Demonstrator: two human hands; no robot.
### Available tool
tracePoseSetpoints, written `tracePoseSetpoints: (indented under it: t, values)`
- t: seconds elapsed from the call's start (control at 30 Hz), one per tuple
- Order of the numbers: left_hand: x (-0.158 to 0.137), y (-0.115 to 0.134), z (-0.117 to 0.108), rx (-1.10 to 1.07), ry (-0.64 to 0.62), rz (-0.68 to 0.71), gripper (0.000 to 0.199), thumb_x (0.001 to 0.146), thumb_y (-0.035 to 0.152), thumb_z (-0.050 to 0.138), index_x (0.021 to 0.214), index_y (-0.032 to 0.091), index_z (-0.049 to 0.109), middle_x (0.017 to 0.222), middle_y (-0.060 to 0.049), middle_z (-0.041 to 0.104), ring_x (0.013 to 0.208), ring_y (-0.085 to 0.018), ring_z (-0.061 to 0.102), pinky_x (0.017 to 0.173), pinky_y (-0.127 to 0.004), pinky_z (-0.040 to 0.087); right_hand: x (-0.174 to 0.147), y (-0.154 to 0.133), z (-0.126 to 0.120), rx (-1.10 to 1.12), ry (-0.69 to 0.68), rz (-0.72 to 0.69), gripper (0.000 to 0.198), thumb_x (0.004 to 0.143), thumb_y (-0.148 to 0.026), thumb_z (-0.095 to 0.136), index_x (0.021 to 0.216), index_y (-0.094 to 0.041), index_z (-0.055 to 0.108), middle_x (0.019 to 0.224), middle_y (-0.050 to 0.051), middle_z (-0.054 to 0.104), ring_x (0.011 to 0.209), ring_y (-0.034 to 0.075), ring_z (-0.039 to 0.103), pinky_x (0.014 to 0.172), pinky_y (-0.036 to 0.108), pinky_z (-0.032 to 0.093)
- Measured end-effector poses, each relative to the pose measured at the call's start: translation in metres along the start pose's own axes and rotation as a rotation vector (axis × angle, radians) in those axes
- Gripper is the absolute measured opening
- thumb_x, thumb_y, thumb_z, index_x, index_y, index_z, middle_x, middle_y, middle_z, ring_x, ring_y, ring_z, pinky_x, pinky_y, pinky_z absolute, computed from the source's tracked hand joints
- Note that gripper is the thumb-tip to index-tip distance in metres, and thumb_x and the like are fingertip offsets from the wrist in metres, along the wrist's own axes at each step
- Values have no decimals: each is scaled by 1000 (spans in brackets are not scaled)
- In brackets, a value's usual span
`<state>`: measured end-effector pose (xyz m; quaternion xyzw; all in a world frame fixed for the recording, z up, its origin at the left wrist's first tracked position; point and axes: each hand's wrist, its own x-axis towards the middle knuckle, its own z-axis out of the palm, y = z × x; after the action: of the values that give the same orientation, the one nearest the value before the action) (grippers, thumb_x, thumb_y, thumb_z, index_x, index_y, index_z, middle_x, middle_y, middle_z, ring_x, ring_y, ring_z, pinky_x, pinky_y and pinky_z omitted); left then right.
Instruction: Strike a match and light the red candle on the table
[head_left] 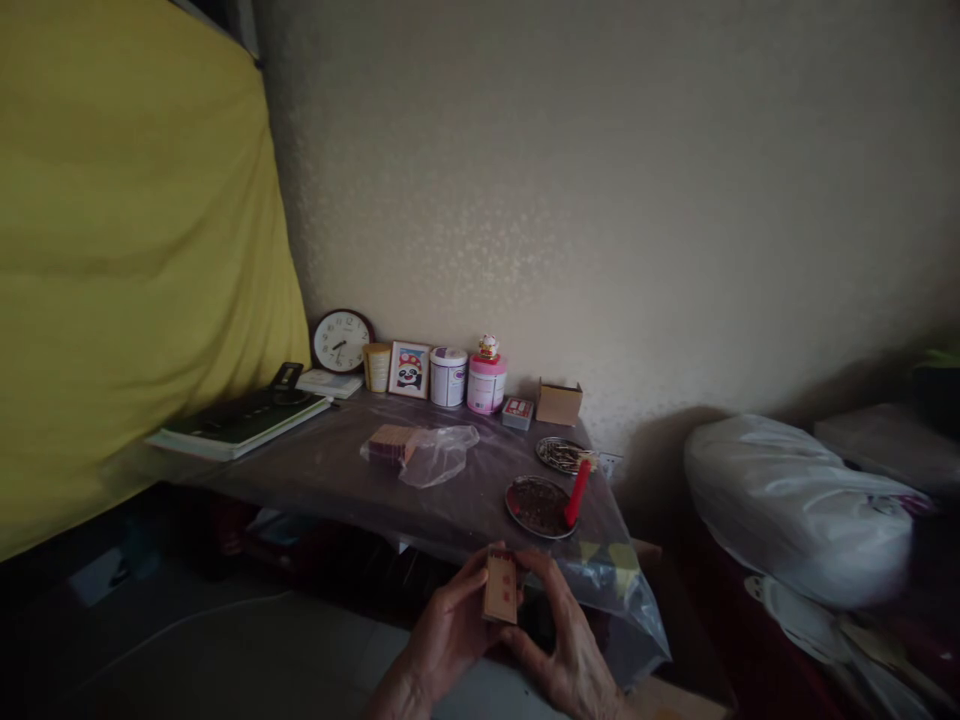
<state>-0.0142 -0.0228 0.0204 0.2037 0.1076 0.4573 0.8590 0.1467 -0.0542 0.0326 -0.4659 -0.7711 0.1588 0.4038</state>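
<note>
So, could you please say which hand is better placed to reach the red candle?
Probably the right hand, nearer the red candle; the left hand is farther away, though both hold the matchbox.

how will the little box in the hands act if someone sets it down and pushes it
The little box is probably light: the left hand and right hand hold it with their fingers. Its flat faces and straight edges suggest it would slide rather than roll. It looks like cardboard, so a hard squeeze might dent it.
</note>
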Motion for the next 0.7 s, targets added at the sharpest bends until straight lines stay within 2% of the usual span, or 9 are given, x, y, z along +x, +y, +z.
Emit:
tracePoseSetpoints:
  t: [0.2,0.47,0.6,0.7]
  values:
    - [1,-1,-3,-15,2,-24,29,83,18,50,111,19,57,98,-7,68,83,-19,64,64,-26,47,0,-1,-1,76,34,13,58,75,-35,66,127,-27,40,127,6,52,118,24,49,98,35,43]
    - [1,-2,-3,34,13,-61,30,82,19,51,111,19,58,102,-7,67,89,-20,64,66,-25,48,-1,4,-2,32,49,25,56,76,-34,65,126,-24,42,126,7,52,118,24,50,99,35,43]
    - [0,0,0,177,-1,60,33,83,17,48,116,20,55,112,-8,63,96,-19,59,75,-30,48,-1,7,-2,28,63,44,51,79,-37,60,124,-24,42,124,7,53,117,23,50,100,35,42]
    - [0,1,-3,310,-38,164,39,82,18,49,121,21,51,123,-9,56,107,-23,53,83,-36,45,-1,11,-2,29,74,39,52,80,-39,58,126,-24,40,126,7,51,119,23,48,101,36,40]
